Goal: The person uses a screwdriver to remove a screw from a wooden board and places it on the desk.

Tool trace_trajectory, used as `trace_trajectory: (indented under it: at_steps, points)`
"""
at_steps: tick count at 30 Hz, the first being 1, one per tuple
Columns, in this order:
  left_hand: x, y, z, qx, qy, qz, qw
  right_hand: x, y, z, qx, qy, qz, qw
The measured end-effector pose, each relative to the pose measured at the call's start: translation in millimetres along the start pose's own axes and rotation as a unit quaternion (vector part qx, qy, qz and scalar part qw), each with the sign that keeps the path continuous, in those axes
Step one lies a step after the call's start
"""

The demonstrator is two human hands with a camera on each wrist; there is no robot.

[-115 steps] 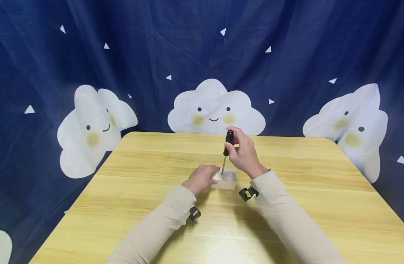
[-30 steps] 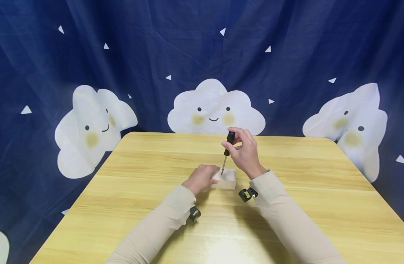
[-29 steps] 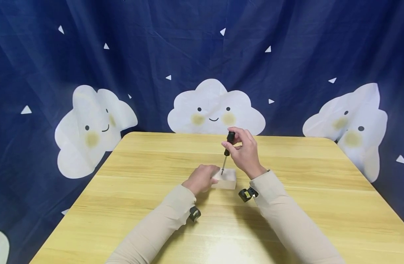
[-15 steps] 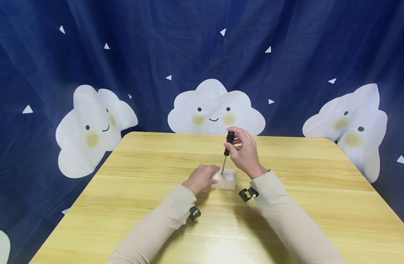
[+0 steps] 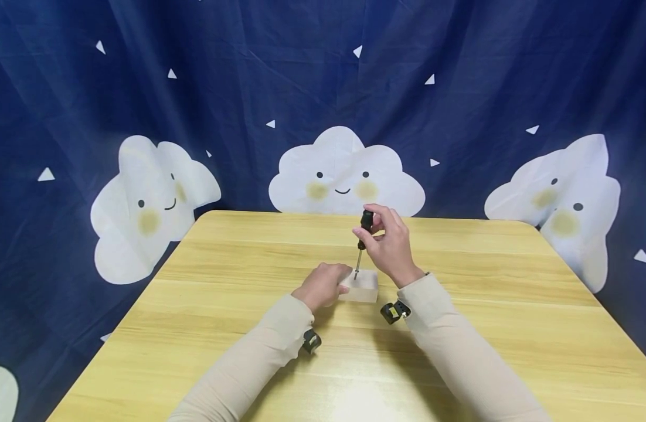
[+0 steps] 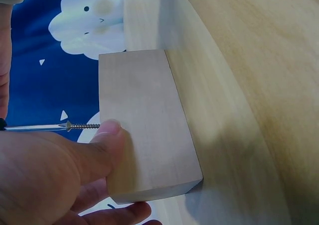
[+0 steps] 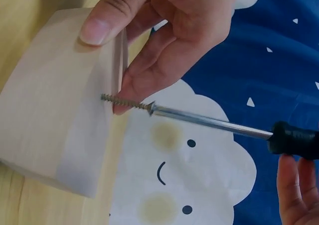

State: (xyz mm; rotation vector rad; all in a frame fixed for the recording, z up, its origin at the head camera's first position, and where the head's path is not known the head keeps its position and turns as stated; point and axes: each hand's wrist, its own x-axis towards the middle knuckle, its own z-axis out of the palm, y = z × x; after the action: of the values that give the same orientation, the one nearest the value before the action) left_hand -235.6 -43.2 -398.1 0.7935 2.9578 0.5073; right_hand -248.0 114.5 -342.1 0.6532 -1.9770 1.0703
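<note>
A pale wooden block [image 6: 147,115] rests on the table, and my left hand [image 5: 322,286] grips its left end, thumb on the near face. Above it my right hand [image 5: 391,241] holds a screwdriver [image 5: 366,221] by its black handle, between thumb and fingers. The screwdriver slants slightly, its metal shaft [image 7: 209,119] running down to the head of a screw [image 7: 127,102]. That threaded screw stands on the block's top face, most of its thread showing. In the left wrist view the screw [image 6: 84,126] meets the block just beyond my thumb.
The light wooden table [image 5: 238,351] spreads around both hands, its far edge close to a dark blue curtain [image 5: 312,70] with white clouds. A black wrist strap [image 5: 311,341] hangs at the left cuff and another black strap [image 5: 394,312] at the right.
The right hand's fingers shift a little around the screwdriver handle, and the handle's tilt changes slightly. The left hand, the block and the screw stay in place.
</note>
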Motion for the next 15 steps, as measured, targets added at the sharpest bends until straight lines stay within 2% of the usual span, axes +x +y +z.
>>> trace_trajectory:
  at_steps: [8, 15]
  points:
    - [-0.2, 0.8, -0.4, -0.002, -0.001, -0.005, 1.0, 0.0, 0.1, -0.4, 0.013, -0.017, 0.002, 0.9998]
    - [0.4, 0.9, -0.8, -0.009, -0.011, -0.016, 0.9998, 0.1, 1.0, 0.4, 0.044, -0.049, -0.005, 0.9978]
